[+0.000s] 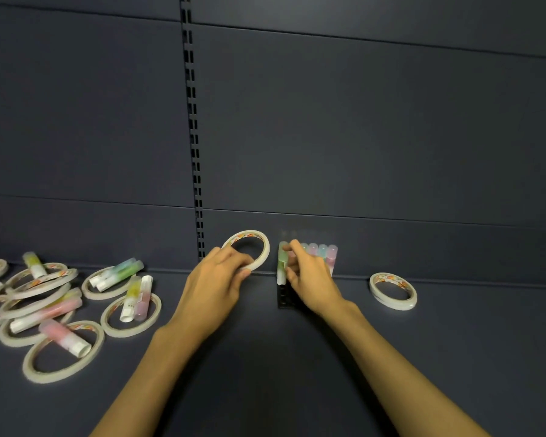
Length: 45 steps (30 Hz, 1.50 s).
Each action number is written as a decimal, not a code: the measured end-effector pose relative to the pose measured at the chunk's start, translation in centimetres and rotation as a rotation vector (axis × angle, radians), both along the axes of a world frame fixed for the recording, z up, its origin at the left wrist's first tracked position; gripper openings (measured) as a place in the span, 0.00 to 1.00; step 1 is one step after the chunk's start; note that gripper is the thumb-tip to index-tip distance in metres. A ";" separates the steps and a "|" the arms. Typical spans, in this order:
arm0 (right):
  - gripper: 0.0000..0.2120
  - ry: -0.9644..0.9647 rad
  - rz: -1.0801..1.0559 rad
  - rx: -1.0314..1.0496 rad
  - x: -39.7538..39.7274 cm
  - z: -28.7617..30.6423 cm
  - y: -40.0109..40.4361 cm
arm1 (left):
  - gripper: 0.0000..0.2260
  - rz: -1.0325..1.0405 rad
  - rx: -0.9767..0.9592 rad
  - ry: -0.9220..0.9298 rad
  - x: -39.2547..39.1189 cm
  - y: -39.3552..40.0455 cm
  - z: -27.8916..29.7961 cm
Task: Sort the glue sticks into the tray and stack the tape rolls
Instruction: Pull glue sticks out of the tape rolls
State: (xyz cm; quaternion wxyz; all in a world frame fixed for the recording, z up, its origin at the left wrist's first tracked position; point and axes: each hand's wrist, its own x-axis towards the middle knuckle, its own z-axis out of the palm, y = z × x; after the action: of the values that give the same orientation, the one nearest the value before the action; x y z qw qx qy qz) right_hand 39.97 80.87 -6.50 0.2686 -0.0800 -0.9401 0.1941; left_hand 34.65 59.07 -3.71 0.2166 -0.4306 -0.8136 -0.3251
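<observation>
My left hand (216, 283) grips a white tape roll (259, 244), held tilted above the shelf near the back wall. My right hand (309, 274) pinches a green glue stick (282, 261) standing upright at the left end of a black tray (282, 299). Several pastel glue sticks (323, 252) stand in a row in the tray behind my right fingers. A short stack of tape rolls (393, 291) lies flat to the right. A loose pile of tape rolls (41, 305) and glue sticks (65, 337) covers the left of the shelf.
The dark shelf floor (265, 373) meets a dark back panel with a slotted upright post (194, 137) just behind my left hand.
</observation>
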 end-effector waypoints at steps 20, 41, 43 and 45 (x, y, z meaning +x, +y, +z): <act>0.09 -0.018 -0.239 -0.033 15.4 3.0 17.0 | 0.09 -0.285 -0.255 0.169 8.7 20.5 0.0; 0.11 -0.086 -0.155 -0.084 17.6 1.4 22.3 | 0.12 -0.218 -0.455 0.030 10.6 26.2 -2.4; 0.11 -0.066 -0.121 -0.095 17.2 1.5 21.8 | 0.13 -0.200 -0.415 0.028 10.7 25.5 -2.3; 0.10 -0.038 -0.081 -0.097 16.4 1.6 20.8 | 0.14 -0.167 -0.392 0.024 10.8 24.3 -1.9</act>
State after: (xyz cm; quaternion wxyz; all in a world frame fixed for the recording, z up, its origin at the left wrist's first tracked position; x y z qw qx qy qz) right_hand 56.37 101.70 -4.93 0.2543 -0.1347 -0.9305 0.2266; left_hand 45.44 83.37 -5.65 0.1105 -0.5344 -0.8201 -0.1723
